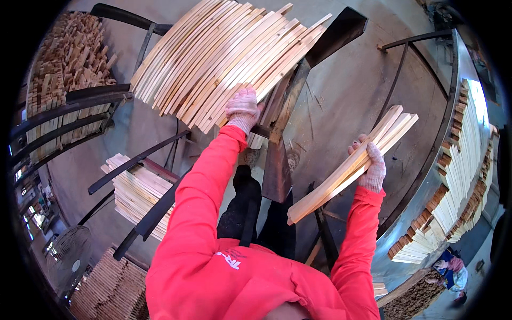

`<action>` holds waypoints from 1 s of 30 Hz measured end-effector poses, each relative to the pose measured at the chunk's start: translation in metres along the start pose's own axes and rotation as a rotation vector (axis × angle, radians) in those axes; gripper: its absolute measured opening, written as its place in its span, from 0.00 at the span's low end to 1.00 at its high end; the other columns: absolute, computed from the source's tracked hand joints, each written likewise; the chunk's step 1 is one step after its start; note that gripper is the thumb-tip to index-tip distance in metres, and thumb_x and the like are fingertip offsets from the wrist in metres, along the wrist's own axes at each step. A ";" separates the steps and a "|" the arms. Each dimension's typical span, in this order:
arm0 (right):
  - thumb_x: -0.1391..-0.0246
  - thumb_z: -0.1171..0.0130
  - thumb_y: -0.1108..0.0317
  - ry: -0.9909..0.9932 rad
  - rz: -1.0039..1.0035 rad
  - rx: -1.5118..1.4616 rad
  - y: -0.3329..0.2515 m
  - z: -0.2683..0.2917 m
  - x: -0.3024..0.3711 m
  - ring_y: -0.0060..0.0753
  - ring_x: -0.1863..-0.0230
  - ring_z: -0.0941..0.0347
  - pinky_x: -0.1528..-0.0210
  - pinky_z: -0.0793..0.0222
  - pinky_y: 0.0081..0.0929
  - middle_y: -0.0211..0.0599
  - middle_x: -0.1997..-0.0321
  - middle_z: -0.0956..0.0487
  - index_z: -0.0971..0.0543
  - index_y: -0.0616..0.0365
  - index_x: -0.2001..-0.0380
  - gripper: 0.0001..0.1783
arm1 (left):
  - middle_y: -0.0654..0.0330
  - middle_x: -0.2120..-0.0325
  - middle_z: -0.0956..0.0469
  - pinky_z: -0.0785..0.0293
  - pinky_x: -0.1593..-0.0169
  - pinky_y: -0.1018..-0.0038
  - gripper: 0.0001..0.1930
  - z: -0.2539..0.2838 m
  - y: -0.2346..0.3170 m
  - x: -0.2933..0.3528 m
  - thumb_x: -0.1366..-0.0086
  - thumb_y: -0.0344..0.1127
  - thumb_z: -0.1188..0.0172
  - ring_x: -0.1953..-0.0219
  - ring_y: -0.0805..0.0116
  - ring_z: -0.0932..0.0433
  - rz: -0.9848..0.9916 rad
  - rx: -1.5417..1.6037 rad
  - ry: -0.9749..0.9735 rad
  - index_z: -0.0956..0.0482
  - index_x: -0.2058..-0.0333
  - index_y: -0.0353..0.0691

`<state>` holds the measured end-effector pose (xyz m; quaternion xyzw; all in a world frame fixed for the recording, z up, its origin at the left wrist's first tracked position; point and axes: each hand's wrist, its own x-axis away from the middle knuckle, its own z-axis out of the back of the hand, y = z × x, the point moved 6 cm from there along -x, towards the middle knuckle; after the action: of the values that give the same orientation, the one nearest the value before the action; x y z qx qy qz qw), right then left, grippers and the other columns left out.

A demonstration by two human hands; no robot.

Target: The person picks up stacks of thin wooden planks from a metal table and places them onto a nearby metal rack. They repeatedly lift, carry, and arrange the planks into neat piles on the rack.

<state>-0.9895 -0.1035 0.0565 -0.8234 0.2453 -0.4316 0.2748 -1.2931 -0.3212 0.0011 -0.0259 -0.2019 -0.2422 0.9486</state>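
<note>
My right hand (369, 164), in a pale knit glove, is closed round a small bundle of wooden slats (344, 169). The bundle slants from lower left to upper right, its slats fanned slightly apart at the far end. My left hand (244, 108), gloved as well, lies at the near right part of a wide row of wooden slats (213, 58). Its fingers curl over the slats there, and their tips are partly hidden. The row rests side by side on a dark metal stand (335, 34), with uneven ends.
A metal-topped table (410, 224) on the right carries long rows of stacked slats (453, 181). Lower left, another slat stack (140, 194) sits between dark metal bars (144, 160). More wood fills a rack (69, 101) at far left. A fan (69, 256) stands below it.
</note>
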 end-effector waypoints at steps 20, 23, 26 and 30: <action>0.48 0.38 0.67 0.049 0.002 0.048 0.004 0.003 -0.009 0.42 0.55 0.26 0.49 0.26 0.42 0.45 0.52 0.25 0.33 0.69 0.46 0.29 | 0.47 0.50 0.26 0.31 0.45 0.61 0.29 0.059 -0.071 -0.010 0.39 0.51 0.45 0.47 0.52 0.27 -0.143 -0.021 0.144 0.31 0.46 0.35; 0.49 0.37 0.67 -0.004 0.046 0.069 0.000 -0.020 -0.004 0.40 0.56 0.25 0.51 0.25 0.41 0.46 0.53 0.25 0.31 0.71 0.47 0.28 | 0.47 0.47 0.28 0.32 0.43 0.61 0.31 0.048 -0.117 -0.032 0.39 0.53 0.45 0.45 0.52 0.28 -0.159 -0.044 0.229 0.33 0.44 0.35; 0.49 0.37 0.67 0.011 0.119 0.136 -0.003 -0.039 -0.001 0.39 0.56 0.25 0.52 0.25 0.40 0.46 0.53 0.25 0.30 0.71 0.48 0.28 | 0.45 0.46 0.29 0.35 0.41 0.62 0.34 0.062 -0.121 -0.039 0.40 0.54 0.43 0.44 0.49 0.30 -0.084 0.058 -0.071 0.33 0.43 0.34; 0.50 0.37 0.65 0.001 0.127 0.253 0.015 -0.074 0.002 0.37 0.57 0.26 0.54 0.25 0.38 0.43 0.55 0.26 0.31 0.69 0.47 0.29 | 0.45 0.53 0.25 0.32 0.44 0.62 0.29 0.118 -0.198 -0.092 0.38 0.55 0.43 0.48 0.50 0.27 -0.184 0.362 0.599 0.28 0.50 0.34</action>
<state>-1.0539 -0.1336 0.0825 -0.7647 0.2407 -0.4415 0.4030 -1.5034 -0.4377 0.0631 0.2328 0.0442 -0.2838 0.9291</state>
